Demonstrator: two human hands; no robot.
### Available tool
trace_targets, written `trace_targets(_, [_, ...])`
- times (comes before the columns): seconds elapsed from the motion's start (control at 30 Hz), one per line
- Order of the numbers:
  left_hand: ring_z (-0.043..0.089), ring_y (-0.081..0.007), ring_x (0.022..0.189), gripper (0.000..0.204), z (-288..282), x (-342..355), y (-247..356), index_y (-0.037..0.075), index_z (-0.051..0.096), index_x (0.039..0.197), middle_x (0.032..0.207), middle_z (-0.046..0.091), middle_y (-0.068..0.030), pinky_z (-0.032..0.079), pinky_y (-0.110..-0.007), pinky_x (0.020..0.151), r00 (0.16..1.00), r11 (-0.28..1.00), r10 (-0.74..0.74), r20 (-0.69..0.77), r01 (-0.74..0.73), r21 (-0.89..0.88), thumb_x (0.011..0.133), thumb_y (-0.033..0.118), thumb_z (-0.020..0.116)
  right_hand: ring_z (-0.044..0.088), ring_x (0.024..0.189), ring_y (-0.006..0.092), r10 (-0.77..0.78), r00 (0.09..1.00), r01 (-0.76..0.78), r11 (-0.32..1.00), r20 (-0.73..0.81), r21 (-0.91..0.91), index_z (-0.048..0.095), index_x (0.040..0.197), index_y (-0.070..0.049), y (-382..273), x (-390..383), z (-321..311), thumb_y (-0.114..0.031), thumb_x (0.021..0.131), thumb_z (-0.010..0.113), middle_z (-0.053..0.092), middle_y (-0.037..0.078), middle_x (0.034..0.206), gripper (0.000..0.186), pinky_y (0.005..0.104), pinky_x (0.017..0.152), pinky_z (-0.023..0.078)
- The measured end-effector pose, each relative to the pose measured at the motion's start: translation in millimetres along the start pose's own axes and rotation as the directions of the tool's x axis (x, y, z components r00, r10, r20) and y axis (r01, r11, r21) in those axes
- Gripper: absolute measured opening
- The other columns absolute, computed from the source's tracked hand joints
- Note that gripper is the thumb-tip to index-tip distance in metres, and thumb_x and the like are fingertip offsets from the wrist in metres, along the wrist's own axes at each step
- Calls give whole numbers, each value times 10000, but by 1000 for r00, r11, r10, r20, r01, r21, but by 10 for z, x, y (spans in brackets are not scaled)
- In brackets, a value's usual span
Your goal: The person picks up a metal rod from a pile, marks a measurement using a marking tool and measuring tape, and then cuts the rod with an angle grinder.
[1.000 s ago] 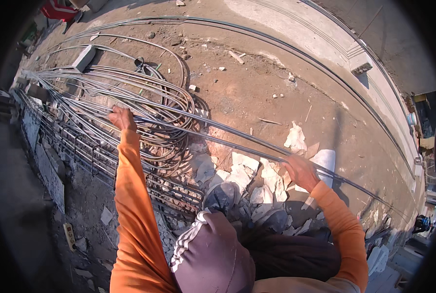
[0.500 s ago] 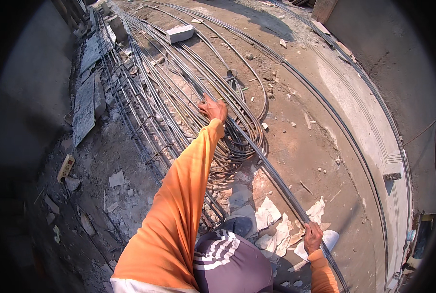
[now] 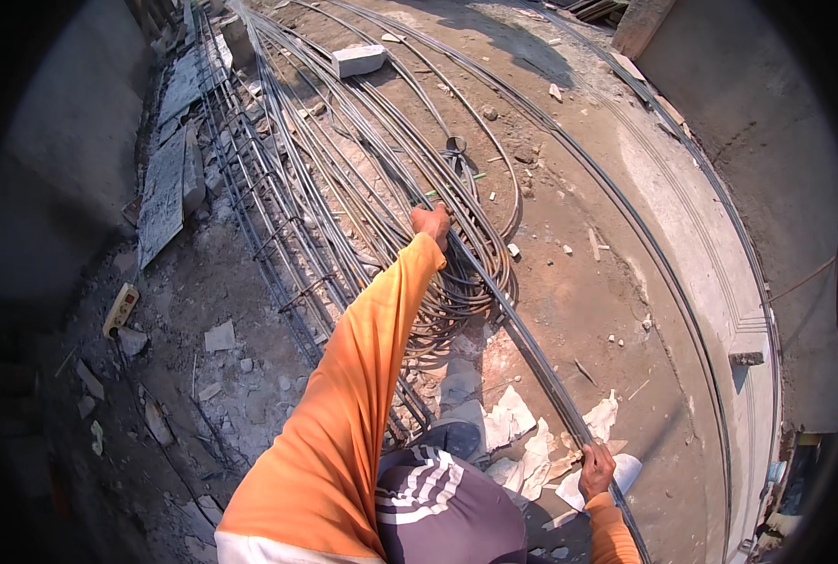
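Observation:
My left hand (image 3: 430, 222), out at the end of an orange sleeve, is closed round long grey steel rods (image 3: 522, 338) among the bundle. My right hand (image 3: 597, 468) grips the same rods lower down, at the lower right. Around my left hand lie many bent rods in a looped pile (image 3: 452, 310). Left of them runs a tied rebar cage (image 3: 273, 240). Below the rods are torn white paper scraps (image 3: 508, 418) and my knee in dark trousers.
A pale block (image 3: 358, 61) rests on the rods at the top. Broken slabs (image 3: 161, 202) line the left wall. A power strip (image 3: 120, 310) lies on rubble. On the right, long rods curve along a concrete strip (image 3: 715, 273) with a small block (image 3: 746, 359).
The view has turned since a second ago, so the rods now run away from me. Since half a second ago my left hand has shifted slightly down and right and closed more on the rods.

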State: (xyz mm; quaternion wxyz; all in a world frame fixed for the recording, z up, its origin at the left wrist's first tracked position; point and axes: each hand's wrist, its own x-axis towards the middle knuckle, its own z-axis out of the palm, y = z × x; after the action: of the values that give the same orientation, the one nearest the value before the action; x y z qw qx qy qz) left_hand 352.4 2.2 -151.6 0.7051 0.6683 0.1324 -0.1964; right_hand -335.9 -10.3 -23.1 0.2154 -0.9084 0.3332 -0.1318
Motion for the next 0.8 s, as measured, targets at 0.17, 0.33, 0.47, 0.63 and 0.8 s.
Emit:
trace_targets(0.17, [733, -275, 915, 615, 359, -737, 233, -80, 367, 1478, 1139, 677, -210, 657, -381, 682, 997, 974, -44, 63, 57, -217, 991, 88, 704, 644, 783, 421, 58, 998, -58, 998, -1, -41, 692, 926, 55, 150, -168, -139, -66, 971, 631, 668, 227, 844, 143, 479, 712, 523])
trace_targets(0.33, [759, -293, 902, 544, 181, -818, 467, -93, 491, 1378, 1106, 704, -223, 652, -422, 663, 1000, 955, -14, -4, 12, -295, 1038, 304, 642, 648, 787, 404, -48, 998, 51, 995, 32, -89, 683, 927, 54, 185, -119, -50, -46, 971, 586, 686, 216, 873, 146, 449, 727, 523])
trace_targets(0.47, [751, -358, 898, 590, 121, -807, 501, -109, 623, 1184, 994, 719, -251, 588, -457, 739, 996, 999, 17, -85, -21, -38, 1088, 451, 464, 646, 769, 407, 36, 999, -36, 999, -1, -11, 695, 953, 65, 130, -86, -104, -32, 970, 600, 695, 216, 873, 136, 443, 712, 520])
trace_targets(0.63, [712, -429, 992, 669, 394, -741, 224, -119, 679, 1142, 1059, 717, -305, 515, -503, 859, 992, 998, -28, -125, 35, 53, 1096, 480, 385, 635, 737, 406, 80, 995, -80, 997, -52, 0, 699, 971, 74, 85, -2, -249, -20, 969, 624, 679, 224, 836, 121, 439, 685, 508])
trace_targets(0.8, [717, -384, 967, 642, -22, 24, 104, -113, 660, 1172, 1047, 720, -249, 520, -480, 858, 999, 992, 4, -39, -9, -123, 1105, 457, 372, 638, 739, 403, 6, 999, -2, 998, -50, 64, 698, 973, 75, -53, 205, -65, -52, 973, 644, 663, 227, 815, 138, 465, 676, 507])
